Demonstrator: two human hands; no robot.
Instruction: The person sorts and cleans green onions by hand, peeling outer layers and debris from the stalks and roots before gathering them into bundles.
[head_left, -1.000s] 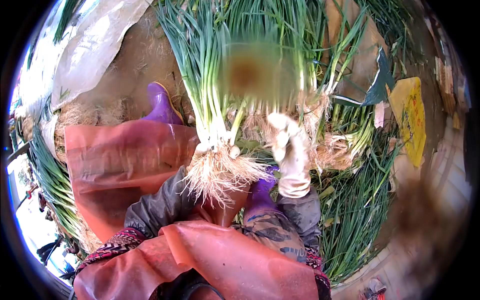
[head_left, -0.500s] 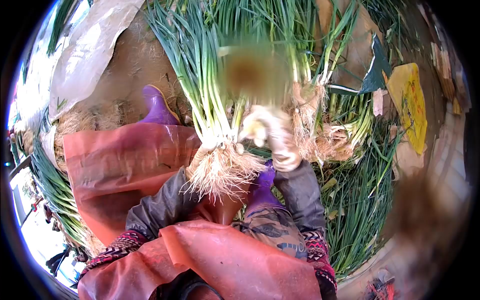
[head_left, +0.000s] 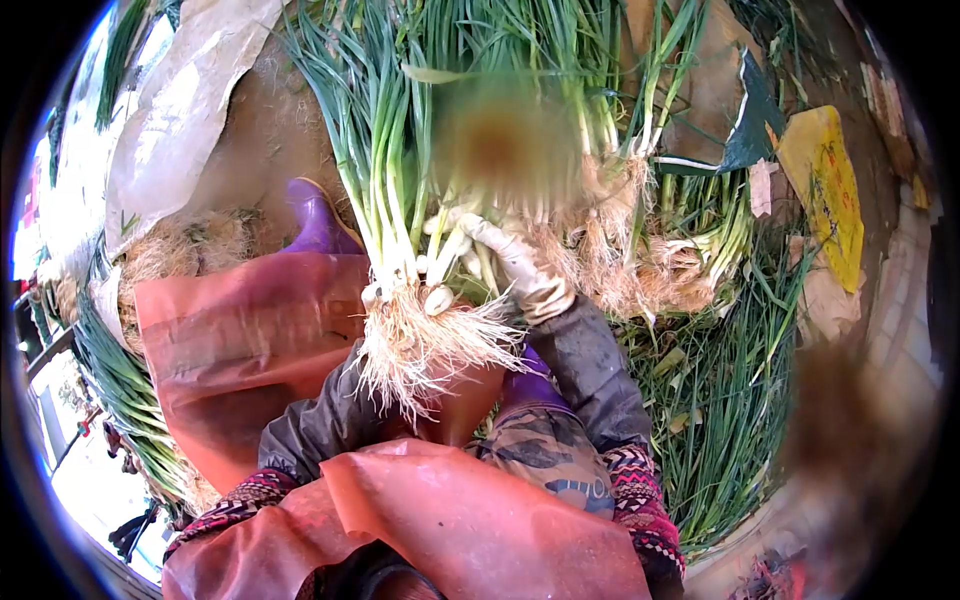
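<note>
A bunch of green onions (head_left: 395,215) with long white stalks and a shaggy root mass (head_left: 430,345) hangs over my lap, its leaves pointing away from me. My left hand (head_left: 371,296) is mostly hidden behind the roots; it supports the bunch from the left with closed fingers. On the other side, my right hand (head_left: 515,257) wears a pale, soiled glove. Its fingers close around a few white stalks beside the bunch, partly covered by leaves and a blurred spot on the lens.
More green onions (head_left: 610,200) lie rooted-end toward me ahead and right, with a leafy heap (head_left: 720,400) below. An orange apron (head_left: 480,510) covers my legs. Purple boots (head_left: 318,215) stand on the ground. A yellow sheet (head_left: 825,190) and a plastic sheet (head_left: 185,130) lie at the sides.
My right hand has moved up and left, onto stalks beside the bunch. The bunch in my left hand has shifted slightly left.
</note>
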